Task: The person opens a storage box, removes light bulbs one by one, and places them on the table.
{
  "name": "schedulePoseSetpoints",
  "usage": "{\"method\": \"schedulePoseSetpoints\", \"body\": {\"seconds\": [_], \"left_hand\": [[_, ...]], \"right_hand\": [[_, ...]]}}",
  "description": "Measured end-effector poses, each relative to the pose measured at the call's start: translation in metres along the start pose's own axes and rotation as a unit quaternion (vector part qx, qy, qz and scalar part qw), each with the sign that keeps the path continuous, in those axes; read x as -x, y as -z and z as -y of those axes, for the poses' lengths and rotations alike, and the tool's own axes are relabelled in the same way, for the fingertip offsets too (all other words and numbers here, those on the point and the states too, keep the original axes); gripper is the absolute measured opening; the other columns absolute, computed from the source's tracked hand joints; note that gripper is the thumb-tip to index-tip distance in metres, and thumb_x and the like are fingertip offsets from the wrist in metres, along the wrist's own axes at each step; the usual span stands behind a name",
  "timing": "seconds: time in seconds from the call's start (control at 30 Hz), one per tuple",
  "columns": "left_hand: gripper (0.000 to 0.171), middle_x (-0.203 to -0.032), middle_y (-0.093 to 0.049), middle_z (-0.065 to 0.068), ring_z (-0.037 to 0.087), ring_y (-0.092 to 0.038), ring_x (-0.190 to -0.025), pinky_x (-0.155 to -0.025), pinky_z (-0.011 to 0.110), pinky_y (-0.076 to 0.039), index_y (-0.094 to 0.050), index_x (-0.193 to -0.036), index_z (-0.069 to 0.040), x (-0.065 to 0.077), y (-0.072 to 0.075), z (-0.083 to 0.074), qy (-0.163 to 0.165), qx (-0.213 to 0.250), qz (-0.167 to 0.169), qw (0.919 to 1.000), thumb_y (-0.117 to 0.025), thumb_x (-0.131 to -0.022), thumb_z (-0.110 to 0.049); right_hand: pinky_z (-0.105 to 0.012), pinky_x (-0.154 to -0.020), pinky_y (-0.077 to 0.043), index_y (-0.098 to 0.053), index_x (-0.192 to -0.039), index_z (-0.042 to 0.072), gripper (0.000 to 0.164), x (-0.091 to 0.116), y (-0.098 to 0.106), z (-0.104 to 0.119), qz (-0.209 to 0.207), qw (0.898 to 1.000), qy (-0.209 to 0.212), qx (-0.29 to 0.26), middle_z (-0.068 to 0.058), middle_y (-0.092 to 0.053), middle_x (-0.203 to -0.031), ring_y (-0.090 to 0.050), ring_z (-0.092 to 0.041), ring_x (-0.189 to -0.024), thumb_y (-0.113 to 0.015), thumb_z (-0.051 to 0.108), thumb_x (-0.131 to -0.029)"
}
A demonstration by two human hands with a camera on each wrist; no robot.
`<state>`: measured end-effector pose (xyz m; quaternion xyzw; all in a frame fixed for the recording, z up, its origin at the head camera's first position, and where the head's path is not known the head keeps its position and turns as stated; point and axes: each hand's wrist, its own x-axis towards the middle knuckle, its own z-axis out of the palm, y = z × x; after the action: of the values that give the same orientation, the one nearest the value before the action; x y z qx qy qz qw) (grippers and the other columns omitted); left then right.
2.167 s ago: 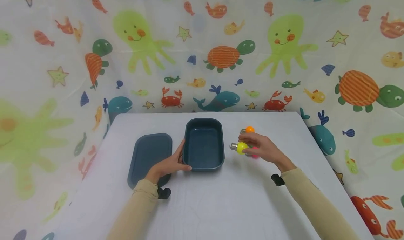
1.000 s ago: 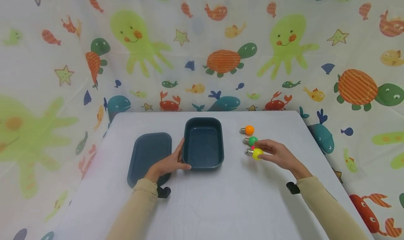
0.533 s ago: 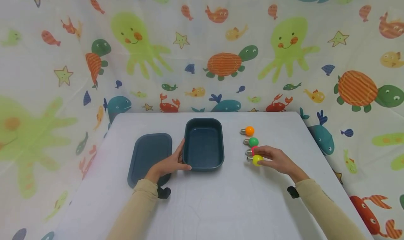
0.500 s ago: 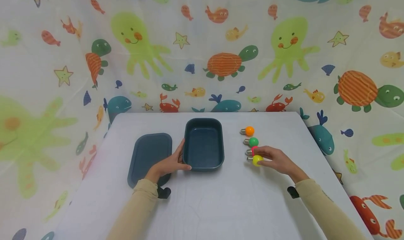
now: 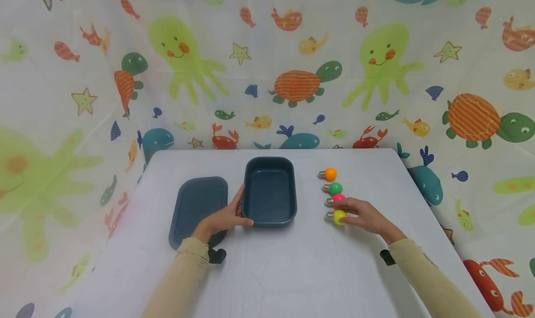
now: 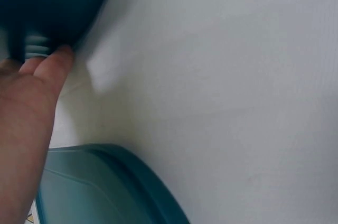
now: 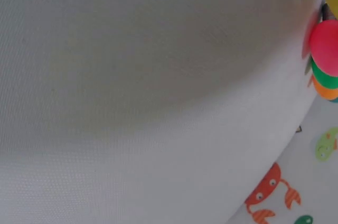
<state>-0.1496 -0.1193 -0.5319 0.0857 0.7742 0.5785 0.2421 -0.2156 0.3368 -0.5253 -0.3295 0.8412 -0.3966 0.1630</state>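
My left hand [image 5: 225, 216] rests against the near left corner of a dark blue box [image 5: 270, 223], thumb along its front and fingers stretched along its left wall. In the left wrist view, fingertips press against the box [image 6: 58, 2]. My right hand [image 5: 365, 216] has a yellow light bulb [image 5: 340, 217] between thumb and fingers, low over the table, its metal base pointing left. Just beyond it lies a pink bulb [image 5: 339, 197], partly covered by the fingers. A green bulb [image 5: 336, 188] and an orange bulb [image 5: 330, 173] lie farther back, bases also leftward.
A flat blue lid [image 5: 200, 202] lies left of the box, its near end partly under my left wrist. All this stands on a white-covered table [image 5: 271, 271]. Behind and beside it hangs a curtain [image 5: 259, 53] printed with sea animals.
My right hand has carried the yellow bulb from near the box rightward, then toward me, to the near end of the bulb row. Green and pink bulbs came into view. The left hand stayed put.
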Motion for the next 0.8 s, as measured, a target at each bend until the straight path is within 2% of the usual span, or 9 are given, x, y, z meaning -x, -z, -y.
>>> {"method": "schedulePoseSetpoints", "body": {"seconds": [0.17,0.4,0.57,0.8], "left_hand": [[0.119,-0.162,0.017,-0.001,0.024,-0.004,-0.149,-0.118,0.045,-0.017,0.020,-0.152,-0.038,-0.0005,0.0003,0.0004,0.000,0.000,0.000,1.0000,-0.077,-0.086,-0.024],[0.120,-0.163,0.016,-0.002,0.023,-0.006,-0.149,-0.118,0.045,-0.017,0.020,-0.152,-0.038,0.0000,0.0000,0.0004,-0.003,-0.005,-0.002,1.0000,-0.078,-0.085,-0.023],[0.119,-0.163,0.017,-0.001,0.024,-0.006,-0.149,-0.117,0.046,-0.017,0.020,-0.152,-0.037,-0.0007,0.0002,0.0011,-0.003,-0.006,-0.002,1.0000,-0.078,-0.085,-0.022],[0.120,-0.163,0.016,-0.001,0.024,-0.006,-0.149,-0.117,0.046,-0.018,0.020,-0.153,-0.035,-0.0006,-0.0001,0.0006,-0.002,-0.006,-0.007,1.0000,-0.078,-0.085,-0.022]], "right_hand": [[-0.035,-0.099,-0.047,-0.057,-0.134,0.005,0.050,-0.0002,-0.0016,-0.0020,0.003,1.000,-0.002,0.009,-0.010,-0.061,-0.130,-0.058,-0.027,-0.119,-0.073,0.017,-0.088],[-0.047,-0.099,-0.046,-0.056,-0.133,0.002,0.048,0.0008,-0.0049,-0.0004,0.006,1.000,0.000,0.009,-0.014,-0.061,-0.128,-0.057,-0.033,-0.120,-0.073,0.011,-0.088],[-0.047,-0.098,-0.047,-0.057,-0.132,0.005,0.049,0.0005,-0.0055,-0.0074,0.003,1.000,0.005,0.013,-0.011,-0.062,-0.128,-0.058,-0.031,-0.119,-0.074,0.013,-0.087],[-0.047,-0.099,-0.046,-0.056,-0.134,0.004,0.050,0.0005,-0.0039,-0.0047,0.001,1.000,0.009,0.022,-0.011,-0.062,-0.129,-0.057,-0.031,-0.120,-0.074,0.011,-0.087]]}}
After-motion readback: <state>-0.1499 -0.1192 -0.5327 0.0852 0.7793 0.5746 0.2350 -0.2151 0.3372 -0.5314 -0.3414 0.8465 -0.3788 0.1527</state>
